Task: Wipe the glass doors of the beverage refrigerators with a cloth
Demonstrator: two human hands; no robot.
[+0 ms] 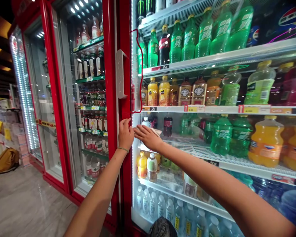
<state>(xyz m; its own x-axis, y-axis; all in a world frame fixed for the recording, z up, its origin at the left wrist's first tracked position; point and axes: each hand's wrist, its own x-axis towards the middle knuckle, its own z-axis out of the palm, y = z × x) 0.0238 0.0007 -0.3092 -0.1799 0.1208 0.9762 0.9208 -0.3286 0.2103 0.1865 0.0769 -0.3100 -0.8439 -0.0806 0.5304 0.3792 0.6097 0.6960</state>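
My left hand (126, 135), a thin band at its wrist, is raised against the red door frame (125, 111) of a drinks fridge, below its pale handle (120, 74). Its fingers are slightly bent and apart, with nothing visible in them. Close beside it, my right hand (148, 136) lies flat with fingers stretched towards the left one, by the edge of the glass. A pale, flat corner (157, 132) shows beyond the right hand; I cannot tell whether the hand presses on it. Above both hands, a red outline (141, 79) runs down the glass.
Behind the glass stand green soda bottles (189, 38), orange drinks (266, 140) and water bottles (161, 207) on white shelves. More red-framed fridges (34, 108) line the left. A tan backpack (6, 159) rests on the floor. A dark rounded shape (162, 227) is at the bottom.
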